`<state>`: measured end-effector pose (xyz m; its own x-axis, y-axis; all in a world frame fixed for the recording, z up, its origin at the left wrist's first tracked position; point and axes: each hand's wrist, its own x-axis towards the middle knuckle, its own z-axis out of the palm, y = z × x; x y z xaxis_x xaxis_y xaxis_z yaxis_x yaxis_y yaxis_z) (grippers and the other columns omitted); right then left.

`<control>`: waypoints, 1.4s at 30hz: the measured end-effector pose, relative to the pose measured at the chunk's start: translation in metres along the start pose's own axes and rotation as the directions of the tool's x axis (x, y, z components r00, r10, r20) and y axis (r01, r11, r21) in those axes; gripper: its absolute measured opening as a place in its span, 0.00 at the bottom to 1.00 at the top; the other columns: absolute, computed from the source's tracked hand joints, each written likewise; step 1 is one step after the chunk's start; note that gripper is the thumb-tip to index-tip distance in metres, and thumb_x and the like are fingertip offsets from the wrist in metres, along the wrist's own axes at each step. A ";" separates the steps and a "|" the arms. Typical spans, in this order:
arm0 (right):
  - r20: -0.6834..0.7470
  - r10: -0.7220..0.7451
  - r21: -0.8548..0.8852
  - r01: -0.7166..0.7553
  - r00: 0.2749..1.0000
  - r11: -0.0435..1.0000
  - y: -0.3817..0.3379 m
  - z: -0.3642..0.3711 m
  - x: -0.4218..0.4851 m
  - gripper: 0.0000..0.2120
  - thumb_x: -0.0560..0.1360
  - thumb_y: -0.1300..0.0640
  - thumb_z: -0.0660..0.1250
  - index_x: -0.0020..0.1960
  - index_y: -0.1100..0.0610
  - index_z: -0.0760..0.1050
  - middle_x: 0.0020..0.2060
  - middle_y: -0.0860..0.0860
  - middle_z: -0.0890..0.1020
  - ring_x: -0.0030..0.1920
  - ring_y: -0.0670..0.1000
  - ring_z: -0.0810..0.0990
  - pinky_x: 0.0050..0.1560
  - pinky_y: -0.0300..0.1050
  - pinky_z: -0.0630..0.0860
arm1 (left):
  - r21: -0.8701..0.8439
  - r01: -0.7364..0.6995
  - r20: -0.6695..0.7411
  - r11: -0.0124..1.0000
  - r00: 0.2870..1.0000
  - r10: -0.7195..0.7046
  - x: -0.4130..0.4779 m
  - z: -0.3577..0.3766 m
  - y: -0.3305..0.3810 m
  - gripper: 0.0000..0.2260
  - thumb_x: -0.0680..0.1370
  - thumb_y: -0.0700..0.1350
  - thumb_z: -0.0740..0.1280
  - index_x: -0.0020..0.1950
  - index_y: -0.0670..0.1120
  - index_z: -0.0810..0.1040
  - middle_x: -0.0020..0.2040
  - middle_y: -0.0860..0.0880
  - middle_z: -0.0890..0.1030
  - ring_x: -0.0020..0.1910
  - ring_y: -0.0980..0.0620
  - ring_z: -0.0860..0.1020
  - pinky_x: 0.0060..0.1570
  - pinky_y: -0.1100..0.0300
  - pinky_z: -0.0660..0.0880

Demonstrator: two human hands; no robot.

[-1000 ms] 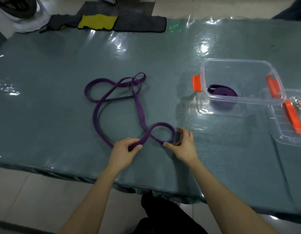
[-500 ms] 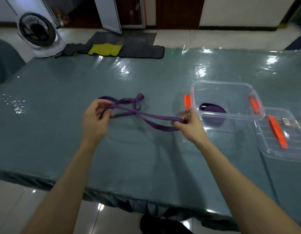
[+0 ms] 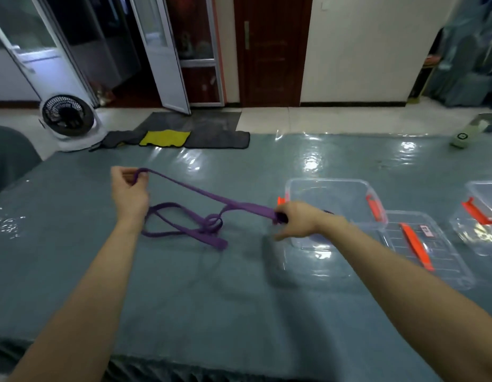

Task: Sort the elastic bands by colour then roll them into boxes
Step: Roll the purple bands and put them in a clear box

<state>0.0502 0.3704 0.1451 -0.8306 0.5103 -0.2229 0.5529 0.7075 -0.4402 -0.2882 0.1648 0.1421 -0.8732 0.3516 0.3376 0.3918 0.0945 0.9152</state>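
Observation:
A long purple elastic band stretches in the air between my two hands, above the grey-green table. My left hand pinches its far left end, raised off the table. My right hand grips the other end just in front of a clear plastic box with orange clips. The rest of the band hangs down in tangled loops that lie on the table between my hands. My right hand and wrist hide most of what lies inside the box.
A clear lid with an orange clip lies right of the box, and a second clear box stands at the far right. A small bottle lies at the table's far right edge. A fan and floor mats lie beyond the table.
My hands have lifted the band off the table and drawn apart, the left one up and left, the right one toward the box. My head has tilted up, showing the room.

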 end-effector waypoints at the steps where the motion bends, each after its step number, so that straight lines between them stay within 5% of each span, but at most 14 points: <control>1: 0.006 0.036 -0.101 -0.035 0.999 0.994 0.004 0.002 0.003 0.11 0.75 0.58 0.74 0.56 0.54 0.79 0.46 0.53 0.83 0.46 0.57 0.82 0.43 0.46 0.76 | 0.035 -0.044 0.015 0.998 0.999 0.043 0.002 0.001 0.001 0.11 0.86 0.42 0.68 0.50 0.56 0.71 0.48 0.48 0.78 0.48 0.48 0.77 0.48 0.53 0.78; 4: -0.247 0.044 0.142 -0.009 0.968 0.990 0.011 -0.016 0.007 0.12 0.73 0.68 0.73 0.52 0.55 0.79 0.43 0.52 0.84 0.44 0.58 0.83 0.45 0.49 0.79 | 0.089 -0.063 -0.016 0.994 0.998 0.064 0.006 -0.009 -0.007 0.13 0.86 0.43 0.69 0.47 0.57 0.70 0.48 0.50 0.78 0.47 0.52 0.76 0.49 0.58 0.74; 8: -0.122 0.060 0.057 -0.053 0.991 0.997 -0.001 -0.036 0.000 0.14 0.74 0.68 0.72 0.58 0.58 0.82 0.52 0.55 0.87 0.54 0.59 0.85 0.58 0.56 0.82 | 0.081 0.069 -0.080 0.994 0.995 -0.062 0.013 -0.021 -0.019 0.11 0.86 0.41 0.68 0.49 0.54 0.70 0.50 0.42 0.78 0.47 0.45 0.78 0.53 0.42 0.78; 11: -0.229 0.004 0.404 0.091 0.974 0.910 -0.020 -0.085 -0.008 0.16 0.75 0.73 0.70 0.59 0.59 0.83 0.51 0.62 0.85 0.52 0.59 0.85 0.63 0.60 0.82 | 0.152 0.123 -0.075 0.981 0.991 -0.113 0.031 -0.035 -0.012 0.05 0.86 0.45 0.69 0.54 0.51 0.73 0.56 0.39 0.81 0.53 0.38 0.82 0.56 0.38 0.78; 14: -0.302 -0.143 0.761 0.328 0.943 0.560 -0.050 -0.137 -0.021 0.26 0.78 0.76 0.68 0.73 0.59 0.77 0.51 0.62 0.82 0.52 0.60 0.84 0.66 0.60 0.82 | 0.553 -0.101 0.342 0.827 0.933 -0.114 0.033 -0.032 0.017 0.22 0.79 0.50 0.79 0.68 0.46 0.76 0.70 0.41 0.76 0.70 0.38 0.76 0.69 0.40 0.75; 17: -0.266 -0.168 0.589 0.298 0.949 0.751 -0.085 -0.154 -0.021 0.26 0.81 0.73 0.67 0.77 0.59 0.72 0.53 0.61 0.82 0.54 0.58 0.84 0.67 0.59 0.81 | 0.389 -0.337 0.741 0.857 0.667 -0.074 -0.005 0.008 0.082 0.50 0.70 0.66 0.83 0.85 0.59 0.61 0.81 0.59 0.65 0.79 0.56 0.65 0.79 0.49 0.66; 19: -0.204 -0.222 0.501 0.296 0.954 0.813 -0.109 -0.169 -0.022 0.26 0.82 0.70 0.68 0.78 0.56 0.71 0.55 0.60 0.85 0.56 0.58 0.85 0.65 0.54 0.82 | 0.098 -0.234 0.823 0.967 0.565 0.053 -0.025 0.039 0.128 0.49 0.72 0.65 0.82 0.86 0.62 0.59 0.82 0.63 0.67 0.80 0.62 0.65 0.79 0.53 0.66; 22: -0.184 -0.323 0.440 0.372 0.928 0.818 -0.138 -0.209 -0.028 0.23 0.82 0.67 0.70 0.75 0.53 0.74 0.55 0.56 0.88 0.57 0.55 0.88 0.59 0.47 0.84 | -0.189 -0.144 0.775 0.971 0.586 0.238 -0.025 0.059 0.184 0.24 0.84 0.47 0.74 0.79 0.53 0.72 0.70 0.51 0.84 0.71 0.53 0.81 0.71 0.55 0.78; 24: -0.272 -0.328 0.464 0.421 0.905 0.779 -0.148 -0.232 -0.030 0.21 0.82 0.65 0.71 0.73 0.52 0.76 0.54 0.55 0.89 0.57 0.54 0.89 0.59 0.47 0.85 | -0.282 -0.055 0.762 0.958 0.594 0.258 -0.015 0.061 0.214 0.09 0.88 0.47 0.66 0.68 0.51 0.81 0.57 0.43 0.87 0.59 0.45 0.86 0.60 0.53 0.84; 27: -0.417 -0.264 0.527 0.468 0.870 0.709 -0.150 -0.240 -0.030 0.18 0.82 0.60 0.73 0.71 0.51 0.77 0.55 0.56 0.88 0.57 0.55 0.88 0.60 0.51 0.85 | -0.344 0.007 0.715 0.939 0.650 0.257 0.003 0.063 0.242 0.12 0.87 0.55 0.64 0.61 0.51 0.84 0.46 0.41 0.78 0.45 0.42 0.80 0.51 0.46 0.81; 32: -0.502 -0.077 0.456 0.339 0.862 0.823 -0.136 -0.202 -0.027 0.20 0.84 0.39 0.65 0.62 0.54 0.82 0.55 0.58 0.88 0.50 0.58 0.86 0.52 0.52 0.82 | -0.424 0.074 0.614 0.903 0.757 0.226 0.024 0.067 0.265 0.13 0.81 0.54 0.65 0.37 0.58 0.82 0.34 0.54 0.73 0.30 0.54 0.73 0.37 0.50 0.75; 37: -0.313 -0.133 0.868 0.340 0.940 0.363 -0.135 -0.188 -0.030 0.15 0.88 0.57 0.61 0.69 0.63 0.79 0.61 0.64 0.86 0.55 0.62 0.86 0.56 0.55 0.82 | -0.327 -0.079 0.552 0.942 0.792 0.259 0.028 0.074 0.268 0.11 0.85 0.54 0.61 0.47 0.53 0.78 0.31 0.59 0.74 0.29 0.58 0.73 0.32 0.58 0.73; 39: -0.361 -0.206 0.830 0.414 0.909 0.372 -0.139 -0.190 -0.032 0.15 0.83 0.66 0.68 0.70 0.63 0.78 0.60 0.64 0.86 0.58 0.63 0.87 0.62 0.57 0.84 | -0.295 -0.111 0.540 0.949 0.800 0.261 0.029 0.077 0.266 0.11 0.87 0.53 0.60 0.49 0.52 0.76 0.33 0.58 0.75 0.31 0.58 0.74 0.33 0.59 0.73; 42: -0.436 -0.193 0.716 0.469 0.879 0.517 -0.150 -0.193 -0.033 0.17 0.78 0.65 0.76 0.66 0.63 0.80 0.53 0.61 0.88 0.51 0.57 0.89 0.62 0.60 0.85 | -0.280 -0.090 0.529 0.956 0.816 0.232 0.027 0.081 0.267 0.11 0.88 0.52 0.59 0.50 0.53 0.76 0.37 0.55 0.76 0.36 0.55 0.75 0.36 0.58 0.75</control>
<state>0.0079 0.3415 0.3865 -0.8073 0.5256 0.2685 -0.1513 0.2554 -0.9549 -0.1832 0.2752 0.3773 -0.4685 0.8018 0.3710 0.3715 -0.2023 0.9061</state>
